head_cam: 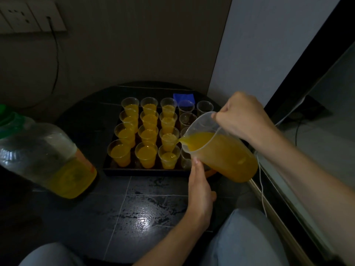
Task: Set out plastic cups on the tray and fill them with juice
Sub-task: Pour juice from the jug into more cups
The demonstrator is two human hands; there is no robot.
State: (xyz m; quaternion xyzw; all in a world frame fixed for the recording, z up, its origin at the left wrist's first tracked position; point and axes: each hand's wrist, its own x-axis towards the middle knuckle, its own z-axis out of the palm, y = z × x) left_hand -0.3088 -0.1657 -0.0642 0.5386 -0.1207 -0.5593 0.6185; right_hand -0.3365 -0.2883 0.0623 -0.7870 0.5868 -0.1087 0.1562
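I'm seeing the fingers (220, 117) of the right hand (243, 117) curling tightly round the handle at the rim of a clear plastic jug (221, 152), so the handle itself is mostly hidden in the grip. The jug is tilting to the left, and the orange juice (224, 160) inside is reaching the spout, which is hanging just over the rim of a cup (169, 140) whose surface is foaming. The fingertips (196, 162) of the left hand (199, 186) are lying straight and close together, pressing up against the jug's lower wall below the spout and holding nothing. That cup is standing third from the back in the third column on a dark tray (144, 172). Around it the filled cups (146, 154) are making up three columns of four, all holding juice. To their right the empty cups (204, 107) are standing in further columns, several of them hidden behind the jug. A blue square (184, 97) is lying just behind the tray. The tray is sitting on a dark, glossy tiled table (134, 200). At the left a big bottle (44, 156) with a green cap is leaning, with juice pooling in its lower end. A socket plate (28, 16) is showing on the wall above it, and my view is catching two knees (247, 239) in pale trousers at the bottom.
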